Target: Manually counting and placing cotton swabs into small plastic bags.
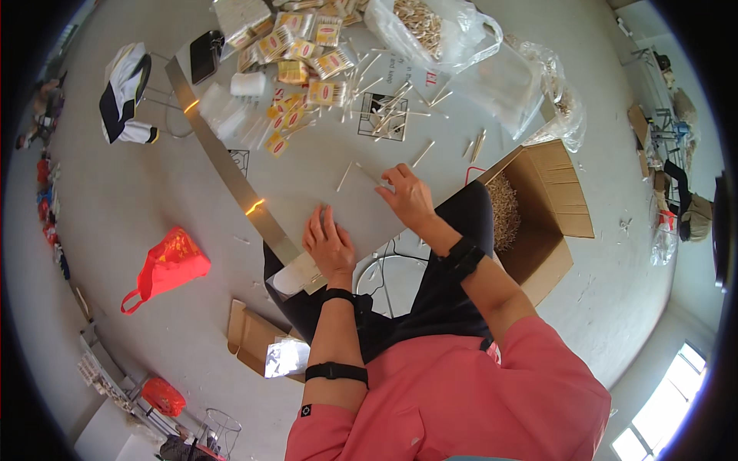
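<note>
Pink cloth shirt lies nearest. One slim white cotton swab is at the right hand over the grey table, its long axis slanting from upper left down toward the fingertips; that grip is narrow, though I cannot tell whether it pinches. One thin pale stick just left slants oppositely. The left hand rests palm-down, fingers loosely spread. Scattered swabs, yellow-labelled packs and clear plastic bags crowd beyond; one brown cardboard box stands open rightward.
</note>
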### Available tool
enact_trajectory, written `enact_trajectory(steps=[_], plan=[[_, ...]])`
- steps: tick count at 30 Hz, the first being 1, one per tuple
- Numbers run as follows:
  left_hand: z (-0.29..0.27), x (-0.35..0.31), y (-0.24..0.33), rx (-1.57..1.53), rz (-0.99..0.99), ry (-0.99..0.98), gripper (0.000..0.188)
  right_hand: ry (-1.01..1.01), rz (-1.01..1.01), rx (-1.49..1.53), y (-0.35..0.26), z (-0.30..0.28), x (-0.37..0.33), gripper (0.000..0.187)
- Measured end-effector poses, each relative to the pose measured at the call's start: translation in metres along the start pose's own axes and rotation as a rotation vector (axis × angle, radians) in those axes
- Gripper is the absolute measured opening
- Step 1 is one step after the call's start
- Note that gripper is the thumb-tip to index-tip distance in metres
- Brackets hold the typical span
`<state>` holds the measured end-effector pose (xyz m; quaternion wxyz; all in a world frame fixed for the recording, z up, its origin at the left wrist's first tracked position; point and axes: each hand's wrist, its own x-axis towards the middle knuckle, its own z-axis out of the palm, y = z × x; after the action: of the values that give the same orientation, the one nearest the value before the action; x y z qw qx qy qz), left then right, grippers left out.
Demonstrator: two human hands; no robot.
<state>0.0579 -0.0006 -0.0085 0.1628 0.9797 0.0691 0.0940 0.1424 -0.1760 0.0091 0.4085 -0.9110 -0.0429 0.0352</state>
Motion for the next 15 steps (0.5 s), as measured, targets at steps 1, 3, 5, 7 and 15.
enact_trajectory(steps=[1, 3, 5, 7, 15], plan=[[0.000, -0.001, 0.000, 0.000, -0.003, -0.002, 0.048, 0.029, 0.051, -0.025, -0.009, 0.008, -0.003, 0.021], [-0.001, 0.000, -0.001, 0.003, -0.007, -0.008, 0.048, 0.055, 0.105, -0.047, -0.013, 0.016, -0.006, 0.024], [-0.004, 0.000, 0.001, -0.016, 0.003, -0.013, 0.047, 0.193, 0.105, 0.057, -0.006, 0.022, -0.006, 0.027], [-0.003, -0.001, -0.002, -0.037, -0.004, -0.003, 0.049, 0.158, 0.112, 0.107, -0.004, 0.019, -0.005, 0.027], [-0.005, 0.066, 0.026, -0.257, 0.013, -0.018, 0.049, 0.214, 0.075, 0.091, 0.013, 0.022, 0.001, 0.021]])
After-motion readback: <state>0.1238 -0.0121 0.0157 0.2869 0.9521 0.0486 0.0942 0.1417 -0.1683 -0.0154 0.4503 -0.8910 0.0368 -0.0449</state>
